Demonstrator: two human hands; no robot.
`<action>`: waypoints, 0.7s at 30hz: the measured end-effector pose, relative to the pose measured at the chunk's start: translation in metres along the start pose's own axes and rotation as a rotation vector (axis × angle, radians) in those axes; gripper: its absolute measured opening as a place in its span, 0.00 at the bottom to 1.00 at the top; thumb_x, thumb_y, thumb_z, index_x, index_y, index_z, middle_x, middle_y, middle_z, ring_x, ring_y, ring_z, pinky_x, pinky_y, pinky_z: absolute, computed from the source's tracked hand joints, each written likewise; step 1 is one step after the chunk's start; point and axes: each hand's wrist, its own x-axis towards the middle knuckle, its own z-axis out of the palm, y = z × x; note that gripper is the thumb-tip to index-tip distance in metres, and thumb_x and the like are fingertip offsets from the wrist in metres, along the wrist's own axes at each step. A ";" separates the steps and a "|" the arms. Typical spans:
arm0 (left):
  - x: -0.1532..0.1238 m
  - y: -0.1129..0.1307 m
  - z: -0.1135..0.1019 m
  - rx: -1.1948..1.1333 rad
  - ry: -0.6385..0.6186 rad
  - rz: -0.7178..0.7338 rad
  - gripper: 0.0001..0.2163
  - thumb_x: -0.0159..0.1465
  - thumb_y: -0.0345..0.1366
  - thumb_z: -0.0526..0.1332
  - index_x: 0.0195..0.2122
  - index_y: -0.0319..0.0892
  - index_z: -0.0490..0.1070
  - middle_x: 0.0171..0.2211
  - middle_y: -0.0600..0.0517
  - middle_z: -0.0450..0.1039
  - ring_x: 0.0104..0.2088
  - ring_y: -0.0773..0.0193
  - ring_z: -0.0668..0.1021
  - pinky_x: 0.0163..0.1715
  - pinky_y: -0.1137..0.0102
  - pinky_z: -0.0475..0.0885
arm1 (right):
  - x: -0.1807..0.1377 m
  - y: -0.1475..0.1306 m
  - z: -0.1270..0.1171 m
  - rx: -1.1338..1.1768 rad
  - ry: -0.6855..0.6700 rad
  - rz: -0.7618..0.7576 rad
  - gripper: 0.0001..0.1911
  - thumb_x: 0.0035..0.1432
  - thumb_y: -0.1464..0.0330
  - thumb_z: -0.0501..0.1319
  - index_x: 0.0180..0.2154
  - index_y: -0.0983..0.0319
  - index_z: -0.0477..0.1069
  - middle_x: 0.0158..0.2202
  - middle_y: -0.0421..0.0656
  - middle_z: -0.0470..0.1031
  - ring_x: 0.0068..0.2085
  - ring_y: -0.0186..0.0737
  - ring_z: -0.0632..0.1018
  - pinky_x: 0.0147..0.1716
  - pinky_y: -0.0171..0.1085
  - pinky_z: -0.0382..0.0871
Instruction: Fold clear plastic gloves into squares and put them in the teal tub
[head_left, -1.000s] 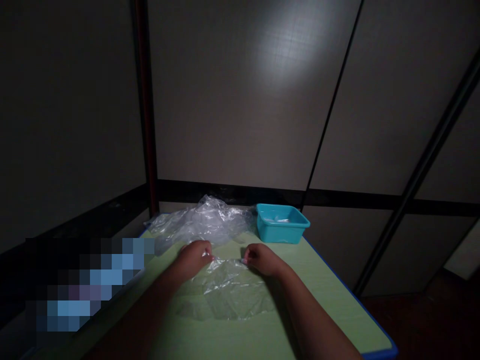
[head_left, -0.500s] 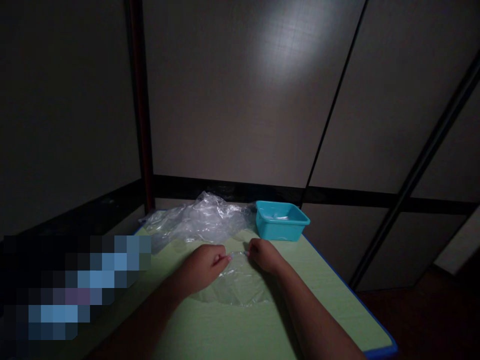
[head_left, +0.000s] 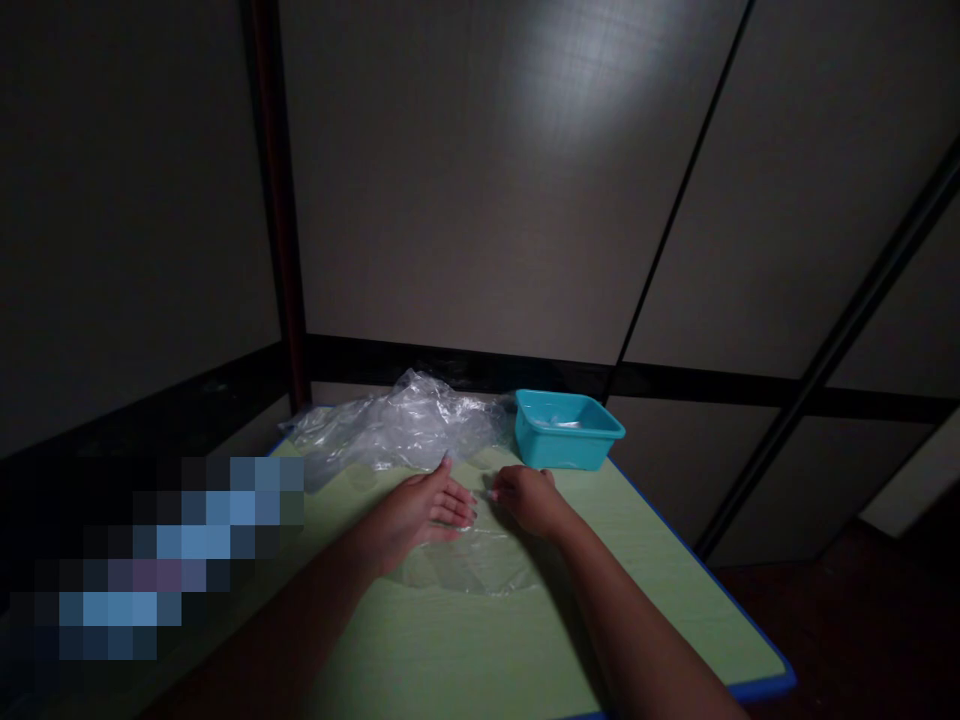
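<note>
A clear plastic bag (head_left: 472, 560) lies flat on the green table (head_left: 525, 650) in front of me. My left hand (head_left: 431, 505) rests on the bag's far left part with its fingers stretched out and spread. My right hand (head_left: 529, 497) sits at the bag's far right edge, fingers curled in a pinch on the plastic. The two hands are a few centimetres apart.
A crumpled heap of clear plastic bags (head_left: 397, 425) lies at the table's far left. A turquoise plastic tub (head_left: 568, 430) stands at the far right corner. Grey wall panels rise behind the table, and a blue trim runs along its right edge.
My left hand has let go of its pinch and opened out flat on the bag. The bag has been drawn in and lies smaller. The right hand stays closed on the edge.
</note>
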 end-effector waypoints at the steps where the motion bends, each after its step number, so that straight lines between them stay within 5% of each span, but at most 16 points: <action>1: 0.000 0.001 -0.002 -0.012 -0.001 -0.047 0.29 0.57 0.60 0.47 0.31 0.36 0.71 0.32 0.43 0.74 0.35 0.59 0.76 0.38 0.64 0.69 | -0.001 -0.001 0.000 -0.001 -0.003 -0.008 0.07 0.53 0.66 0.57 0.30 0.61 0.72 0.33 0.44 0.76 0.36 0.41 0.72 0.37 0.40 0.51; 12: -0.004 0.009 -0.014 0.046 -0.049 -0.199 0.33 0.52 0.64 0.50 0.30 0.33 0.73 0.34 0.38 0.76 0.37 0.51 0.77 0.35 0.63 0.71 | -0.007 -0.007 -0.001 -0.005 0.011 -0.105 0.07 0.52 0.71 0.56 0.33 0.60 0.71 0.35 0.43 0.75 0.39 0.39 0.71 0.39 0.38 0.50; 21: -0.008 0.014 -0.010 0.166 0.100 -0.158 0.30 0.46 0.62 0.57 0.27 0.34 0.73 0.35 0.40 0.75 0.36 0.53 0.76 0.33 0.64 0.71 | -0.006 -0.009 -0.003 0.007 0.077 -0.113 0.08 0.52 0.75 0.54 0.32 0.60 0.71 0.33 0.41 0.75 0.37 0.38 0.73 0.36 0.35 0.51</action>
